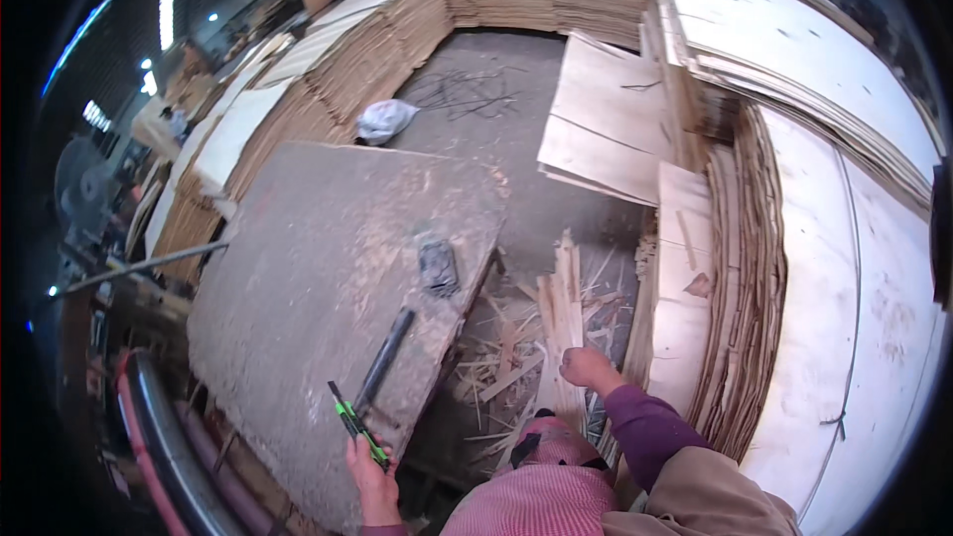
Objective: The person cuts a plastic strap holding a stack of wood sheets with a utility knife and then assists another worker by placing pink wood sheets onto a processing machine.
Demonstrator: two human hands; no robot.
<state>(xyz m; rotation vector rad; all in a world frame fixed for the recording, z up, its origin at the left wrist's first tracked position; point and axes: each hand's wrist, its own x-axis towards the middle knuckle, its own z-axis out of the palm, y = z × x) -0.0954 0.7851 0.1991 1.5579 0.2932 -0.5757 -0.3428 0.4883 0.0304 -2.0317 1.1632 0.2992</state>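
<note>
My left hand [372, 481] is closed round a green and black utility knife [359, 429], its tip pointing up and away over the near part of the worn wooden table [298, 228]. Beside the knife a dark round bar [385, 359] lies on the table. Farther back on it rests a dark grey wrapped block [437, 268]. To the right, my right hand [589, 369] is curled into a fist over pale wood veneer strips [561, 308]. Whether the fist holds anything is hidden.
Broken wood strips [509, 374] litter the floor right of the table. Veneer stacks [735, 288] rise close on my right; more stacks [347, 69] line the far left and back. A white bag [385, 121] sits past the table. Metal rollers [164, 447] stand at the near left.
</note>
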